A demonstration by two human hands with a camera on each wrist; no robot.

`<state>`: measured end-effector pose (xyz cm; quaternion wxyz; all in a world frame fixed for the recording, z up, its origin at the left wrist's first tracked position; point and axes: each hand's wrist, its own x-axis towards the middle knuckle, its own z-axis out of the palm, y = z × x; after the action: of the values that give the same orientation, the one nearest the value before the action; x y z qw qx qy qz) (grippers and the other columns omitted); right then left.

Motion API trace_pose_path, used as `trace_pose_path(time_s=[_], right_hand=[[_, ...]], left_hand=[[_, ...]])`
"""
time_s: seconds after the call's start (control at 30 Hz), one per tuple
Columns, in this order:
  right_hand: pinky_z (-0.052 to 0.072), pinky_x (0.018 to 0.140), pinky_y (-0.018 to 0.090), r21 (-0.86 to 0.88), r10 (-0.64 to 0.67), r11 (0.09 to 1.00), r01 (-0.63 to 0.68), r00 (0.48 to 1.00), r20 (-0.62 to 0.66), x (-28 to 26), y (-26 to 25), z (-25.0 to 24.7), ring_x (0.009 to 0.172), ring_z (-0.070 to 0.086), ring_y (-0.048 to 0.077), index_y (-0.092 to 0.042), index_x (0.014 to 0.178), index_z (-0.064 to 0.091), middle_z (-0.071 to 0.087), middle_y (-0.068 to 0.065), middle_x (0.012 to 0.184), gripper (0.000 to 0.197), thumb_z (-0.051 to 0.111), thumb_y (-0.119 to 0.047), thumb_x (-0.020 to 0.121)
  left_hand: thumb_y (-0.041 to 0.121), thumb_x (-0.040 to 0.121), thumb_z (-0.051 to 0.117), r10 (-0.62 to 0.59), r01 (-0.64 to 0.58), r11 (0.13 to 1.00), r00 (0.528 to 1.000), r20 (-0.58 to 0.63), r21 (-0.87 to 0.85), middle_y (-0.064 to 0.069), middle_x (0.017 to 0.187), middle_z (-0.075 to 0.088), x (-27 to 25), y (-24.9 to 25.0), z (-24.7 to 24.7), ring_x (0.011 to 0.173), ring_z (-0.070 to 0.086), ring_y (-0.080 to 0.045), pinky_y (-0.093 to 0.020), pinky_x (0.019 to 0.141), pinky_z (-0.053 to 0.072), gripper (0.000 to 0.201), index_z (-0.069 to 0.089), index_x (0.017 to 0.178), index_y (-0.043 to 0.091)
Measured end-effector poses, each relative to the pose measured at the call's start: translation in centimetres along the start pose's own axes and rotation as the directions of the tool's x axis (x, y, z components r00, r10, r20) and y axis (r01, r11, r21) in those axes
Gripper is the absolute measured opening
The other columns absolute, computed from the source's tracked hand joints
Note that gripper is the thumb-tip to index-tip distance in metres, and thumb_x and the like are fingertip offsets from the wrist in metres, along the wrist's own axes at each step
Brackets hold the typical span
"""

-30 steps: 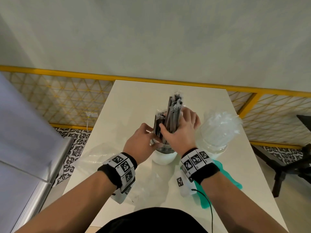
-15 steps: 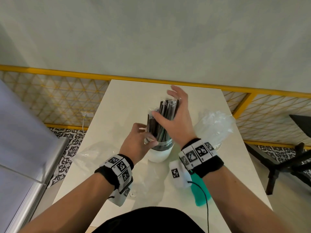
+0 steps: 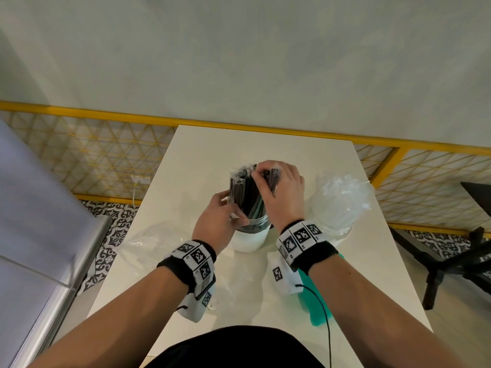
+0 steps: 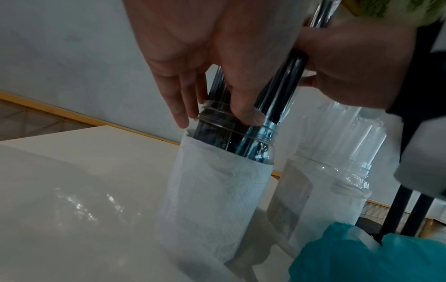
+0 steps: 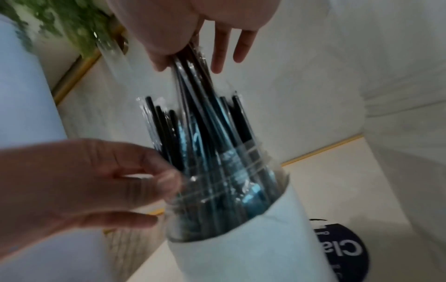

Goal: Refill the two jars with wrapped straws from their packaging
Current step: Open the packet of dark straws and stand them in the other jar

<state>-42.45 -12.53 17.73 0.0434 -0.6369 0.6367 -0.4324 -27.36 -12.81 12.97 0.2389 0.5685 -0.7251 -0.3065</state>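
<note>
A jar with a white label [image 3: 249,239] stands mid-table, packed with black wrapped straws [image 3: 245,195] that stick out of its mouth. My left hand [image 3: 225,216] holds the jar's neck [image 4: 231,131], thumb in front and fingers behind. My right hand [image 3: 268,179] curls over the straw tops and grips them [image 5: 193,63]; two of its fingers stick out straight. To the right stands the second jar [image 3: 336,229], filled with clear wrapped straws [image 3: 342,197].
A crumpled clear plastic bag [image 3: 148,243] lies on the white table [image 3: 239,144] to the left. A teal bag [image 3: 316,309] lies near my right forearm. A yellow railing [image 3: 106,115] runs behind the table, with a black chair base [image 3: 451,261] at the right.
Half a second ago my right hand was spread open beside the straws. It has since come down and taken hold of their tops. My left hand stays at the jar's neck.
</note>
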Motion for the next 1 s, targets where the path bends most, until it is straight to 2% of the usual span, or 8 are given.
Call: trace_pose_path(time_s=[0.13, 0.23, 0.33, 0.47, 0.63, 0.77, 0.87, 1.0], right_hand=[[0.021, 0.103, 0.031, -0.123, -0.027, 0.992, 0.041, 0.993, 0.112, -0.6, 0.9, 0.6, 0.126, 0.044, 0.014, -0.034, 0.106, 0.058, 0.062, -0.010, 0.118, 0.022, 0.043, -0.047, 0.095], [0.025, 0.108, 0.036, -0.005, -0.008, 1.000, 0.009, 0.981, 0.195, -0.4, 0.4, -0.4, 0.121, 0.046, 0.007, -0.034, 0.110, 0.056, 0.061, -0.013, 0.117, 0.033, 0.038, -0.055, 0.092], [0.047, 0.089, 0.027, 0.252, 0.017, 0.967, -0.046, 0.993, 0.113, 0.1, -0.4, -1.6, 0.095, 0.058, -0.004, -0.025, 0.117, 0.053, 0.065, -0.012, 0.107, 0.023, 0.043, -0.034, 0.100], [0.049, 0.092, 0.019, 0.237, -0.004, 0.971, -0.011, 0.998, 0.064, 0.0, 0.4, -2.1, 0.110, 0.060, 0.007, -0.027, 0.139, 0.044, 0.058, -0.005, 0.129, 0.039, 0.037, -0.014, 0.102], [0.017, 0.121, 0.039, -0.115, -0.066, 0.988, 0.100, 0.961, 0.269, -1.7, 2.0, -0.9, 0.143, 0.028, 0.009, -0.019, 0.146, 0.038, 0.036, -0.006, 0.153, 0.064, 0.027, -0.057, 0.096], [-0.003, 0.121, 0.039, -0.327, -0.031, 0.934, 0.146, 0.942, 0.333, -2.4, 3.2, 0.8, 0.149, 0.007, 0.009, -0.018, 0.147, 0.034, 0.020, -0.007, 0.160, 0.065, 0.016, -0.055, 0.096], [-0.001, 0.121, 0.044, -0.321, 0.000, 0.942, 0.097, 0.958, 0.288, -2.9, 3.5, 1.2, 0.149, 0.007, 0.012, -0.019, 0.151, 0.022, 0.020, -0.005, 0.160, 0.061, 0.028, -0.050, 0.098], [0.012, 0.120, 0.034, -0.109, 0.016, 0.994, 0.009, 0.974, 0.227, -2.8, 3.2, 0.6, 0.145, 0.021, 0.016, -0.022, 0.152, 0.003, 0.025, 0.001, 0.157, 0.090, 0.060, -0.047, 0.087]], left_hand=[[0.024, 0.081, 0.073, -0.013, 0.013, 1.000, 1.000, 0.009, -0.006, 0.009, 0.144, 0.040, 0.0, 0.1, -0.1, 0.126, 0.046, -0.008, -0.014, 0.088, 0.030, 0.005, 0.073, 0.086, 0.020], [0.025, 0.081, 0.074, -0.015, 0.015, 1.000, 1.000, 0.015, 0.009, 0.010, 0.144, 0.041, 0.1, 0.3, -0.3, 0.121, 0.049, -0.007, -0.015, 0.087, 0.031, 0.004, 0.073, 0.083, 0.023], [0.027, 0.080, 0.074, -0.001, 0.001, 1.000, 1.000, 0.017, 0.013, 0.009, 0.143, 0.041, 0.1, 0.3, -0.4, 0.120, 0.050, -0.007, -0.015, 0.086, 0.032, 0.004, 0.073, 0.081, 0.023], [0.027, 0.079, 0.076, -0.007, 0.007, 1.000, 1.000, 0.016, 0.003, 0.010, 0.143, 0.042, 0.1, 0.1, -0.3, 0.120, 0.049, -0.007, -0.015, 0.087, 0.032, 0.007, 0.074, 0.082, 0.021], [0.030, 0.078, 0.076, -0.014, 0.014, 1.000, 1.000, 0.010, 0.027, 0.011, 0.144, 0.042, 0.2, 0.1, -0.3, 0.121, 0.050, -0.006, -0.017, 0.092, 0.035, 0.008, 0.075, 0.084, 0.024], [0.029, 0.076, 0.078, -0.056, 0.055, 0.998, 0.998, -0.007, -0.044, 0.012, 0.143, 0.046, 0.1, 0.1, -0.3, 0.122, 0.047, -0.003, -0.015, 0.092, 0.031, 0.007, 0.076, 0.082, 0.029], [0.029, 0.073, 0.079, -0.067, 0.065, 0.994, 0.997, -0.022, -0.085, 0.014, 0.142, 0.048, 0.1, 0.2, -0.5, 0.122, 0.048, -0.002, -0.016, 0.092, 0.031, 0.008, 0.074, 0.078, 0.032], [0.031, 0.075, 0.076, -0.035, 0.033, 0.999, 0.997, -0.064, -0.031, 0.013, 0.137, 0.053, -0.3, 0.7, -1.1, 0.122, 0.052, -0.010, -0.021, 0.089, 0.037, 0.025, 0.058, 0.092, 0.027]])
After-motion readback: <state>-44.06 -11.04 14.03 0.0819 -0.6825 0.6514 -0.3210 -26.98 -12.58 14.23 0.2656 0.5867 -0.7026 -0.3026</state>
